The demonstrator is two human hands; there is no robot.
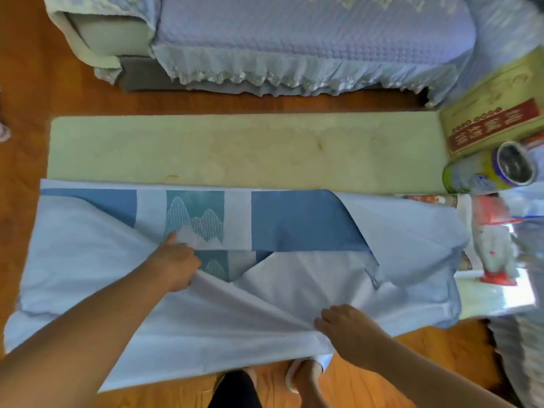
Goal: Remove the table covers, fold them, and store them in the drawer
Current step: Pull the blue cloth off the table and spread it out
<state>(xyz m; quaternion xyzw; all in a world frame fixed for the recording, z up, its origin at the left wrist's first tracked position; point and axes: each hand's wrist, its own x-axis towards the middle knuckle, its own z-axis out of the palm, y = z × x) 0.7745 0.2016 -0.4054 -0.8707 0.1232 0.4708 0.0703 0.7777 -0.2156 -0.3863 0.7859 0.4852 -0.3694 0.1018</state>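
The tabletop (235, 148) lies bare along its far edge; a tin (488, 172), a box (494, 122) and bags (494, 248) crowd its right end.

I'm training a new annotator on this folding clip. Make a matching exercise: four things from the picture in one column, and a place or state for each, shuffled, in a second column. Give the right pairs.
Column 1
1. table cover
2. left hand
3. tin can
4. right hand

Column 2
A. lies on its side at the right end of the table
B. grips a gathered fold at the cover's near edge
C. pale underside folded over the blue printed side
D. grips a fold near the teal mountain print

Pairs: 1-C, 2-D, 3-A, 4-B
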